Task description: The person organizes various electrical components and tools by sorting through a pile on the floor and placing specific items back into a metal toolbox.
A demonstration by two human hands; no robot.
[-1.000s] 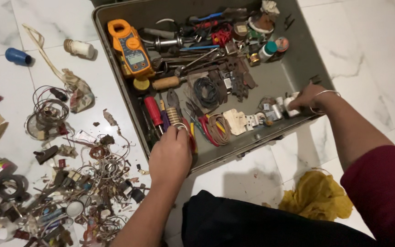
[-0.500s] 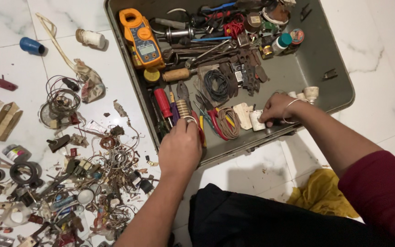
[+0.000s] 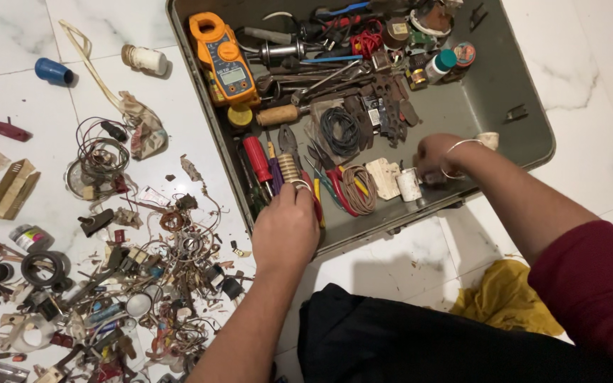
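Fingers of left hand (image 3: 286,228) grip a coil (image 3: 289,169); right hand (image 3: 434,156) grip unclear.

Orange clamp meter (image 3: 221,60) at far left of grey case (image 3: 526,78); black wire coil (image 3: 340,131) mid-case. On white floor (image 3: 604,42): blue cap (image 3: 53,71), white bulb holder (image 3: 145,58), tape roll (image 3: 42,267), scrap pile (image 3: 136,284), yellow cloth (image 3: 509,301) near right

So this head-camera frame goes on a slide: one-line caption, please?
Left hand on tools and right hand among small white fittings in a grey metal case.
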